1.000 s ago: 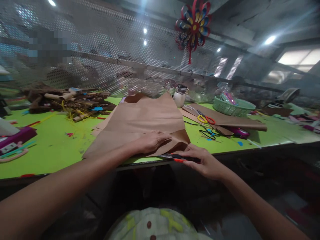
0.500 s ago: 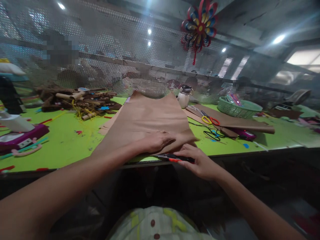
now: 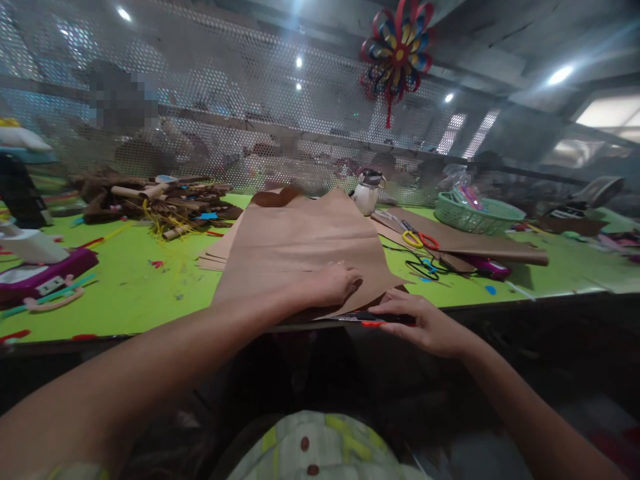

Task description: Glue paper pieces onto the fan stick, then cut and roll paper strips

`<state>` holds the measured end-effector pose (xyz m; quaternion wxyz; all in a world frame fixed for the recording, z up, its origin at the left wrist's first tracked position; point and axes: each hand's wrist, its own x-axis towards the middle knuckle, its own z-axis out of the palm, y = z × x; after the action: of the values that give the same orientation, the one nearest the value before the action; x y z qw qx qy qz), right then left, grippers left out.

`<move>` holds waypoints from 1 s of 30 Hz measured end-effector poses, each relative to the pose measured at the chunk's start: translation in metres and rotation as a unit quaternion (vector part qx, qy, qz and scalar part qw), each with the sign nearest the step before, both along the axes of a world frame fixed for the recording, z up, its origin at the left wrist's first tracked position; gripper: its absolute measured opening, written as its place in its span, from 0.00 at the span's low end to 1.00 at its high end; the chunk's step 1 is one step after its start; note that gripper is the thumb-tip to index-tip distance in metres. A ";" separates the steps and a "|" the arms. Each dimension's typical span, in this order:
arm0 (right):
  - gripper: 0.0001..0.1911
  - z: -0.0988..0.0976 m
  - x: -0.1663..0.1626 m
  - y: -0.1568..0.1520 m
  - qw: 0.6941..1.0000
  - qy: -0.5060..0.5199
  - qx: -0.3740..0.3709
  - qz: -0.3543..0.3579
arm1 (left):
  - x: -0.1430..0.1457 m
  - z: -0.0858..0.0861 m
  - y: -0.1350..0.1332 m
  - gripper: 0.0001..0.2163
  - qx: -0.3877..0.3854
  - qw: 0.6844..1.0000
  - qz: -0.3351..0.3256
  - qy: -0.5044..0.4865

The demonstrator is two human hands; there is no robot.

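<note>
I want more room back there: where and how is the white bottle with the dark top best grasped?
Probably around its white body, coming from the right: the bottle stands upright, while the brown paper sheet reaches close up on its left.

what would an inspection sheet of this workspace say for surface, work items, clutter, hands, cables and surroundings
Surface: light green tabletop, dotted with small scraps
Work items: large brown paper sheet, creased; bladed tool, black and red, at the near edge
Clutter: brown scrap pile at left; scissors handles, green basket and white bottle at right
Hands: left hand on the paper; right hand gripping the tool
Cables: black cord looped beside the paper; purple power strip at left
Surroundings: perforated screen behind; flower-shaped ornament hanging
</note>
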<state>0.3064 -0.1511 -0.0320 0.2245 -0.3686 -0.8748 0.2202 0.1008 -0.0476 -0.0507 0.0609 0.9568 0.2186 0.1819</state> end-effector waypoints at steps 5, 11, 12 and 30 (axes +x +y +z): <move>0.15 -0.004 0.003 0.003 1.000 0.007 -0.001 -0.006 | -0.038 0.014 0.005 0.14 0.001 0.999 -0.038 -0.004; 0.15 -0.006 0.000 -0.002 1.000 0.014 -0.002 -0.021 | -0.089 0.009 -0.011 0.15 0.029 0.999 -0.030 0.018; 0.15 -0.007 -0.001 -0.003 1.000 0.016 0.001 -0.023 | -0.092 0.007 -0.013 0.15 0.028 0.999 -0.025 0.015; 0.16 -0.009 -0.033 -0.004 0.999 0.031 0.015 0.010 | -0.092 -0.001 -0.013 0.16 0.021 0.999 -0.018 0.019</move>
<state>0.2739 -0.1552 -0.0411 0.2547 -0.3498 -0.8742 0.2202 0.0084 -0.0608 -0.0516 0.0399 0.9648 0.1987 0.1674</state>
